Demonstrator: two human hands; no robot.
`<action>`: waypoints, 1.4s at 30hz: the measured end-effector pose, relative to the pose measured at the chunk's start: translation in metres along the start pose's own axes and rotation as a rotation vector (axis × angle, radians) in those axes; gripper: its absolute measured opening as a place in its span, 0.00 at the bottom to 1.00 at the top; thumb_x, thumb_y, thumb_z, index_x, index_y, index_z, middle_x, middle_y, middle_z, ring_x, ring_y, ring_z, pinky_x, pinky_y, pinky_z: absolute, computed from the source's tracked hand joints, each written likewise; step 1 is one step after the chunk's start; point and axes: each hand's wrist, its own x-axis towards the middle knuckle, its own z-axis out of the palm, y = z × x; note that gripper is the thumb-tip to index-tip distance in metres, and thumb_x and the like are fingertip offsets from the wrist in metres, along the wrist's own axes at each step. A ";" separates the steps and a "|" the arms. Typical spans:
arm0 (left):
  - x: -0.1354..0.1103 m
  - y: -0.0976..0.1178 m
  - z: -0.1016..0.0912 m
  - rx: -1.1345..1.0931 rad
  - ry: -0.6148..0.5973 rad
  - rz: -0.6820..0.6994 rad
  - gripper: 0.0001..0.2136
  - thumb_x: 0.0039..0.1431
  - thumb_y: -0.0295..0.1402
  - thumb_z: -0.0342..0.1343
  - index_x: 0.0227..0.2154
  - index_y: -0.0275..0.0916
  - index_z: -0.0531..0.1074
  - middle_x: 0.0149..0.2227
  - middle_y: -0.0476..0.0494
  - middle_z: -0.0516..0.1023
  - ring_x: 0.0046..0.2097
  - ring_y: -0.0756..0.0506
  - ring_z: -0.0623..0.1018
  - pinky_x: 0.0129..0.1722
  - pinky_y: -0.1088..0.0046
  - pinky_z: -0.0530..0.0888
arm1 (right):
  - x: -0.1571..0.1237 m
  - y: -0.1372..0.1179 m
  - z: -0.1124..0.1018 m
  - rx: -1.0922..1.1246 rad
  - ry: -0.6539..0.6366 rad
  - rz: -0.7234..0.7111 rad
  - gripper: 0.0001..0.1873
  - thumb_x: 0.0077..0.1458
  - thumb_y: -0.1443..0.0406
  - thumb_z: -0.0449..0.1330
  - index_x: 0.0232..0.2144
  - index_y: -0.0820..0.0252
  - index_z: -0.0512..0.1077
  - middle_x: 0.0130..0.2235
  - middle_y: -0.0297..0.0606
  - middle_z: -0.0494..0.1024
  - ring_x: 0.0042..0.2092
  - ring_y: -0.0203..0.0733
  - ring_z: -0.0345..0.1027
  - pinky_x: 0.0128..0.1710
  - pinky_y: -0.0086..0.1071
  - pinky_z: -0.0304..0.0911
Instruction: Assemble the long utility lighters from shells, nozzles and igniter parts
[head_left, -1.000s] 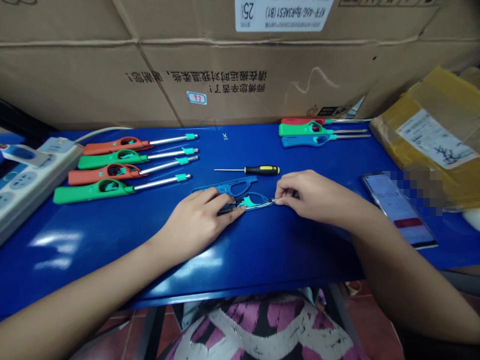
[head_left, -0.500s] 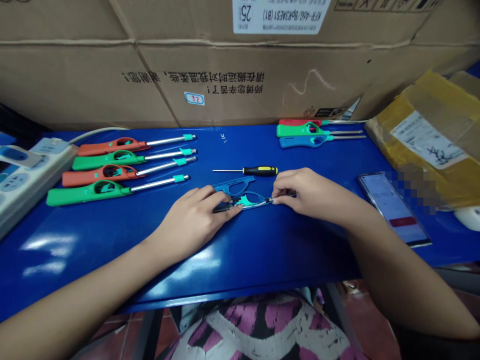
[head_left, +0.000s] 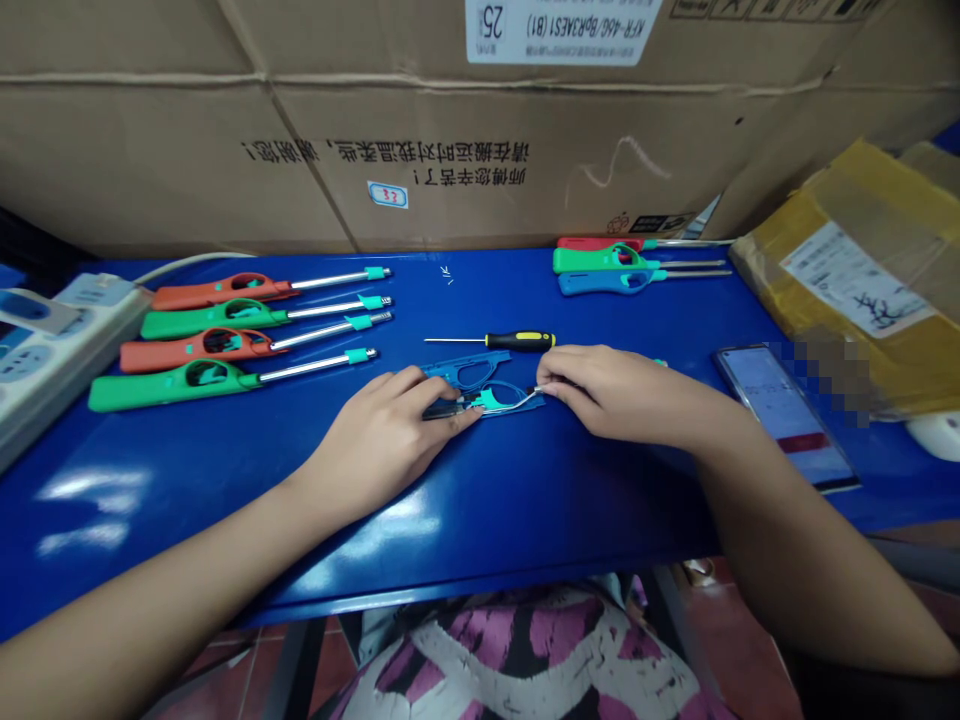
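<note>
A blue lighter lies opened on the table in two shell halves. The empty-looking half (head_left: 480, 372) is behind; the nearer half (head_left: 531, 404) holds a turquoise trigger (head_left: 492, 401) and a thin metal strip or tube. My left hand (head_left: 386, 425) presses on the rear of the nearer half, its fingers closed over it and hiding that end. My right hand (head_left: 604, 390) pinches the front end of the metal tube (head_left: 535, 391), which is tilted up off the shell's tip. A small turquoise bit (head_left: 660, 362) shows behind my right hand. The black-and-yellow screwdriver (head_left: 521, 342) lies just beyond.
Several long-necked lighters (head_left: 199, 379), orange and green, lie at left beside a white power strip (head_left: 71, 330). Three more lighters (head_left: 604, 283) lie back right. A phone (head_left: 787, 415) and a taped parcel (head_left: 862, 280) are at right. A large carton (head_left: 420, 130) stands behind.
My right hand has moved slightly left and up with the metal tube, whose front end now rises from the shell. The shell's blue tip has come into view. My left hand stays put.
</note>
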 end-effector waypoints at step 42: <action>0.000 -0.001 0.001 -0.039 0.003 -0.011 0.14 0.71 0.34 0.51 0.53 0.44 0.78 0.43 0.40 0.79 0.40 0.43 0.73 0.36 0.67 0.72 | 0.002 0.004 -0.007 0.131 -0.024 -0.055 0.08 0.64 0.65 0.55 0.34 0.59 0.74 0.34 0.36 0.78 0.33 0.38 0.67 0.32 0.30 0.55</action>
